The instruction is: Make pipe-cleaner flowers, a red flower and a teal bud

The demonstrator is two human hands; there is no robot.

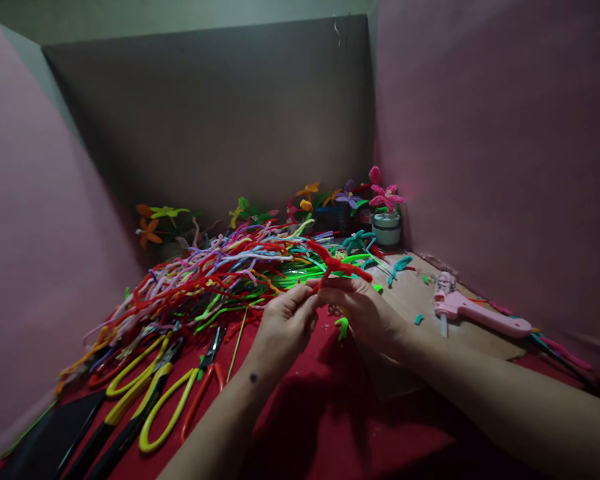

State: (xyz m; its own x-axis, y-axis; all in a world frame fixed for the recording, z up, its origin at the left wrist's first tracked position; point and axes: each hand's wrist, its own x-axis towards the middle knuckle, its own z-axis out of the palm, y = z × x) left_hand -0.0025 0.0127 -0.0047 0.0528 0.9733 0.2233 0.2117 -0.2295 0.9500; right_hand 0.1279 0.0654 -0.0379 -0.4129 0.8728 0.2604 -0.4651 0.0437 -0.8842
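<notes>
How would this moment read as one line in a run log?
left hand: holding red fuzzy piece | right hand: holding same piece | nearby: pile of fuzzy stems, pink glue gun

The left hand (287, 320) is curled in a pinch; close on its right, the right hand (363, 310) pinches too, forearm (490, 393) slanting away rightward.

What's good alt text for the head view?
The person's left hand and right hand hold a fuzzy red pipe-cleaner piece above a dark red surface. Beyond and leftward lies a heap of multicoloured fuzzy stems, with yellow-and-black-handled pliers nearer; a pink plastic glue gun rests on a tan board at right.
</notes>
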